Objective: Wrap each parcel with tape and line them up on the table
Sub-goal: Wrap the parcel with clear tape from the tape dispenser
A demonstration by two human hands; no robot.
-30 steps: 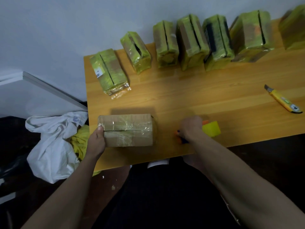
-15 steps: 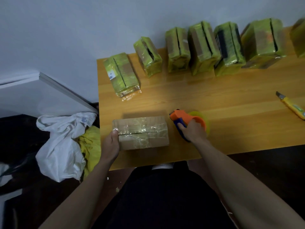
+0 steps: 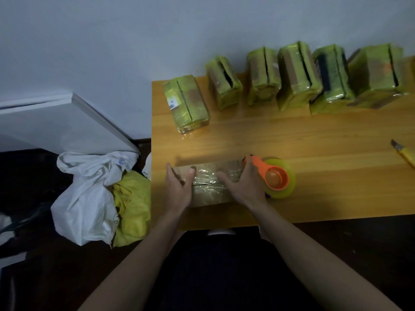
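I have the brown parcel (image 3: 210, 184) lying flat near the front edge of the surface (image 3: 292, 140), directly in front of me, so both arms reach it without stretching. It carries clear film only, no yellow-green tape yet; I judge it the piece now in hand.

My left hand (image 3: 178, 187) rests on the parcel's left end, fingers spread and fairly straight, thumb on top. It presses down more than it grasps, which should stop the box sliding when tape is pulled across.

My right hand (image 3: 243, 185) lies over the parcel's right end, fingers extended, palm against the orange tape dispenser (image 3: 269, 176). Whether it grasps the handle I cannot tell; the palm hides it. The dispenser's mouth sits at the parcel's far right corner, the likely start point for a strip.

Six wrapped parcels (image 3: 296, 75) stand in a row along the back edge by the wall, leaving the working area free. A yellow utility knife (image 3: 403, 153) lies at the right, well apart.

Beside the surface on the left, a white sack (image 3: 85, 194) sits on the floor.
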